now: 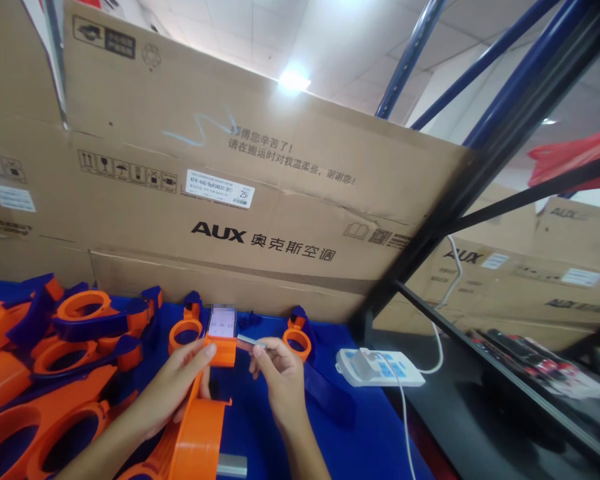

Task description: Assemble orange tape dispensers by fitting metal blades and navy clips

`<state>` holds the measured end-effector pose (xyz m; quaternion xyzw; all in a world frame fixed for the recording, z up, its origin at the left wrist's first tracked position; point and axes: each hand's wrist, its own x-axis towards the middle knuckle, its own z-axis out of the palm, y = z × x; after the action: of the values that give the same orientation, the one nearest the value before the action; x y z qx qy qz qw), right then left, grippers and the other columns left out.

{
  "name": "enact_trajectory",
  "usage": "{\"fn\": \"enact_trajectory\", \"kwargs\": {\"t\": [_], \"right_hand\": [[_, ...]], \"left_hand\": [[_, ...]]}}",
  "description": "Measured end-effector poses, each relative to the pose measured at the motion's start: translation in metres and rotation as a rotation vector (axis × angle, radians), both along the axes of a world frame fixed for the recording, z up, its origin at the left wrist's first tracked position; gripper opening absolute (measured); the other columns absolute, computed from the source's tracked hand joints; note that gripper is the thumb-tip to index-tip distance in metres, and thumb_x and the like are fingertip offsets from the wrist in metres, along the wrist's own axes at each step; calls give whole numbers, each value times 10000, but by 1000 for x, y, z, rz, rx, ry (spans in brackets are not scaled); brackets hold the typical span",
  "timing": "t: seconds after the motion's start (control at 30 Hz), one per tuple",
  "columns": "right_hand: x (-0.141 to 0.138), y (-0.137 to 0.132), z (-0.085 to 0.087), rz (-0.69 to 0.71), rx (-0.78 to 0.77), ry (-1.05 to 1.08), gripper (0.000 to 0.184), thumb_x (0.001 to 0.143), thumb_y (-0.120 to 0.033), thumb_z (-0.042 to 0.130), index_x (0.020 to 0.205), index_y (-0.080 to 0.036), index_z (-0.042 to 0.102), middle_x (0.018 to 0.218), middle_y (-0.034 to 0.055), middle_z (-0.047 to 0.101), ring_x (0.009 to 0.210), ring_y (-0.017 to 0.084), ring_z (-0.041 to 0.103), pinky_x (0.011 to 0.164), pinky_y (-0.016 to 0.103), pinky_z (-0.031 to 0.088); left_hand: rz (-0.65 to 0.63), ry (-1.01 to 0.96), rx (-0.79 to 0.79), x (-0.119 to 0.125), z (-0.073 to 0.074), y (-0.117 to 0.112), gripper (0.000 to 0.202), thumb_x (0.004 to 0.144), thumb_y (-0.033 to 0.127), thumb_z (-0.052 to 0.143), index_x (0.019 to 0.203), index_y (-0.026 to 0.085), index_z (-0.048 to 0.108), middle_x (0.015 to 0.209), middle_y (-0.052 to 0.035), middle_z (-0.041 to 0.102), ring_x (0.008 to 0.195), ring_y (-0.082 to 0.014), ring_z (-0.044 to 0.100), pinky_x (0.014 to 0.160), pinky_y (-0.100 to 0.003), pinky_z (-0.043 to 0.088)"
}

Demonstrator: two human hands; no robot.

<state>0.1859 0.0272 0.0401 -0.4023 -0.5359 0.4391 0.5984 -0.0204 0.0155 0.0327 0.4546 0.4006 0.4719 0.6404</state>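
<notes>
My left hand grips a long orange plastic part by its upper end, thumb on its top block. My right hand pinches a small grey metal piece between thumb and forefinger, just to the right of the orange part's top. A short metal cylinder shows at the orange part's lower end. Both hands are above a blue table surface.
Several orange and blue ring-shaped parts are piled at left. A phone stands behind the hands. Orange rings lie near it. A white power strip lies at right. Large cardboard boxes wall the back; a dark rack frame stands at right.
</notes>
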Motion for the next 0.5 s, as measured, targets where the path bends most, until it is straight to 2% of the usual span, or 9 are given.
{"fn": "enact_trajectory", "kwargs": {"t": [0.1,0.27,0.37,0.5], "right_hand": [[1,-3,5,22,17,-26,226,898,-419,771,902,-196,733,660,-1,662,578,137,581,552,258,476],[4,-8,10,63,44,-52,193,911,-398,756,895,-206,750,683,-4,653,584,137,579,556,261,474],[7,-8,12,70,53,-75,187,902,-392,765,876,-207,756,697,-2,654,590,135,581,562,260,471],[10,-8,16,88,36,-94,209,890,-399,776,828,-202,747,692,3,663,594,139,587,571,264,475]], "left_hand": [[-3,1,15,0,-2,-1,402,952,603,613,819,225,651,569,27,645,373,-89,439,447,-237,339],[-13,53,44,-2,3,-3,530,974,628,543,655,211,608,509,12,604,378,-102,432,448,-256,320],[-7,93,85,-3,12,-3,450,966,609,572,768,214,654,520,20,617,434,-129,495,488,-253,351],[-113,151,114,-4,14,-4,392,949,586,615,958,202,695,478,35,598,447,-154,519,502,-253,353]]}}
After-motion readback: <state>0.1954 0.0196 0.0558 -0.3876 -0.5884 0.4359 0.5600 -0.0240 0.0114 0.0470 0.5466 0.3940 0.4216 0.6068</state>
